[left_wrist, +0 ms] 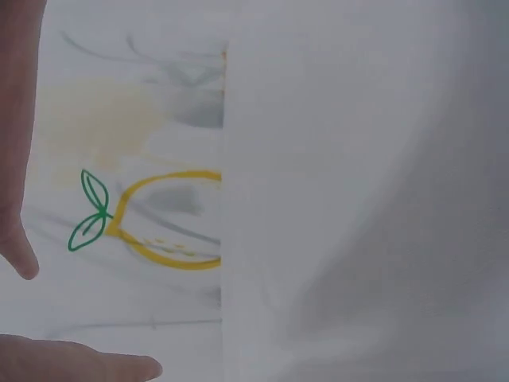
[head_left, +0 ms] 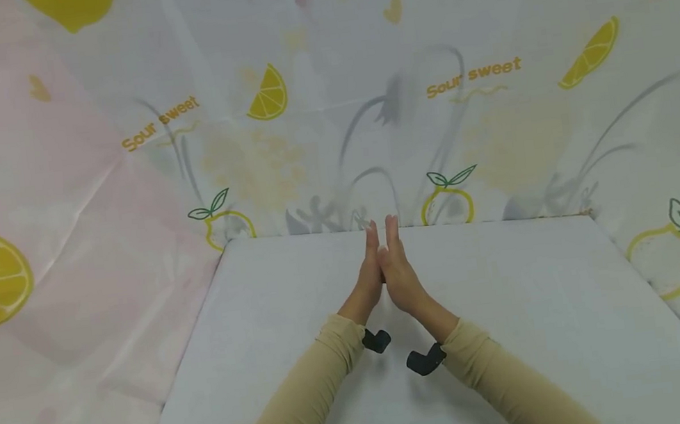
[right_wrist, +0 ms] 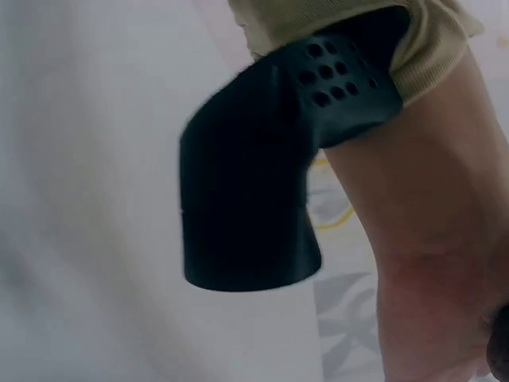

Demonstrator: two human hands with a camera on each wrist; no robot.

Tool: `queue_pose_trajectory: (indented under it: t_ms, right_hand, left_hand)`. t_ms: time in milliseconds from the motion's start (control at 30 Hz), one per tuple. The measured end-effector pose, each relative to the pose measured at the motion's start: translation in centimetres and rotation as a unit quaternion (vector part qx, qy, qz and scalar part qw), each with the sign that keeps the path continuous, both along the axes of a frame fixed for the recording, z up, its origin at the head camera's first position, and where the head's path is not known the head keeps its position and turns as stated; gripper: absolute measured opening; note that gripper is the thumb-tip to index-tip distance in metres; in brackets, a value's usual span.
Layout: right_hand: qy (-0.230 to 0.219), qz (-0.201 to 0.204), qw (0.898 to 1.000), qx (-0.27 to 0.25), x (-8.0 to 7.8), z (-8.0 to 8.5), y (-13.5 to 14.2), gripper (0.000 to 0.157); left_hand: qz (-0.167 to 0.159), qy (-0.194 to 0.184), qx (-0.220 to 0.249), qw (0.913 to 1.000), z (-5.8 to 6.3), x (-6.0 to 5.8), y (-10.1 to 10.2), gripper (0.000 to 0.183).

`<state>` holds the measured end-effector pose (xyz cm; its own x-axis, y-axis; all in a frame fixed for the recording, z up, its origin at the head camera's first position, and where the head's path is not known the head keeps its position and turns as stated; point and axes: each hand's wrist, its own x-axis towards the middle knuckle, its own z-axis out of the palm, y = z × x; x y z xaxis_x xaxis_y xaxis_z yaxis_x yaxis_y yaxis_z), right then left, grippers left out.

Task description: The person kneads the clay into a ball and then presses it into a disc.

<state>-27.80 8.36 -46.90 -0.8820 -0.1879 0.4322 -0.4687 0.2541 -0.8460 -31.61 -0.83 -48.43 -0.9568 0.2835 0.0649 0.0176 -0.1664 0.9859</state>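
Observation:
In the head view my left hand (head_left: 368, 277) and right hand (head_left: 402, 276) stand upright over the table, palms facing, fingers straight and pointing away. They come together around the thumbs, while the fingertips lean slightly apart. Whether the palms fully touch cannot be told. The left wrist view catches two parts of hands at its left edge, a thumb or finger (left_wrist: 87, 362) low down and another piece of hand (left_wrist: 14, 159) above, with a gap between. A bare wrist (right_wrist: 433, 199) beside a black wrist mount (right_wrist: 246, 175) fills much of the right wrist view. Neither hand visibly holds anything.
A white tabletop (head_left: 256, 361) lies under both arms. Behind and beside it hangs a pale cloth (head_left: 332, 143) printed with lemons. Black mounts (head_left: 426, 359) stick out inward from both wrists. A dark round object (right_wrist: 499, 342) at the right wrist view's edge is unclear.

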Motion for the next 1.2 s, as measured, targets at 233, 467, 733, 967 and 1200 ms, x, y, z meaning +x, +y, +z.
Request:
queue_pose_trajectory:
  t_ms: [233, 467, 733, 967, 1200]
  right_hand:
    - [0.002, -0.025, 1.000, -0.006, -1.8, 0.9, 0.6, 0.071]
    - [-0.034, -0.041, 0.998, -0.023, -3.7, 1.2, 2.3, 0.073]
    - [-0.096, -0.039, 0.994, -0.025, -4.4, -0.8, 3.9, 0.068]
    - [-0.093, -0.031, 0.995, -0.018, -3.1, -2.3, 3.2, 0.069]
    - [-0.086, -0.011, 0.996, -0.025, -1.1, -2.5, 1.5, 0.063]
  left_hand:
    - [-0.045, 0.009, 0.007, 0.9989, -0.2, 0.4, 0.0, 0.089]
    - [-0.127, 0.032, 0.020, 0.9911, -0.2, 0.7, 0.1, 0.084]
    - [-0.156, 0.048, 0.047, 0.9854, 0.5, 0.9, -0.2, 0.105]
    - [-0.117, 0.068, 0.063, 0.9888, 1.2, 0.2, -0.2, 0.110]
    - [-0.064, 0.047, 0.039, 0.9961, 1.5, -0.2, -0.4, 0.098]
